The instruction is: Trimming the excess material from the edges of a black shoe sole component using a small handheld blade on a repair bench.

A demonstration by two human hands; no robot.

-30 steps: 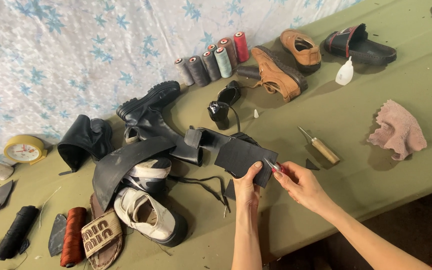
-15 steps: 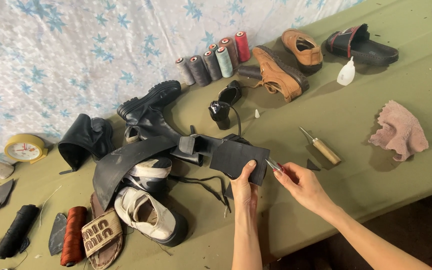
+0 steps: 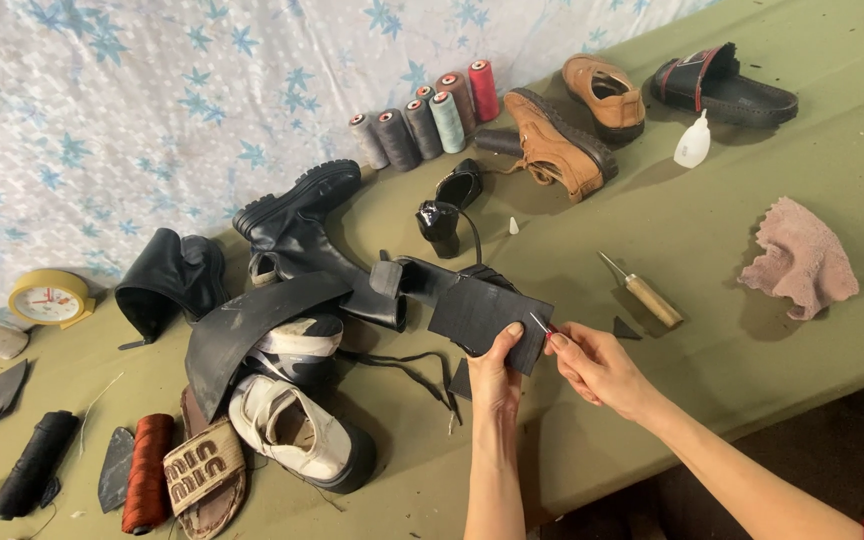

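Holding the dark leather patch (image 3: 490, 318) near the table's front edge, your left hand (image 3: 495, 368) has its thumb and fingers clamped on the lower edge, while your right hand (image 3: 597, 368) is closed on a small metal-tipped tool (image 3: 540, 323) whose point touches the patch's right corner. That tip sits close to your left thumb, so a slip off the stiff leather could, I judge, jab it. The patch hangs partly unsupported, and a hard push might bend it or drag the black boot (image 3: 307, 235) attached behind.

A white squeeze bottle (image 3: 693, 141) stands toward the far right corner, its label not readable. Thread cones (image 3: 422, 120) in grey, teal, brown and red line the far edge by the patterned cloth. A round yellow clock (image 3: 49, 297) rests at the left edge, and a tan sandal with bold strap lettering (image 3: 207, 468) lies at the front left.
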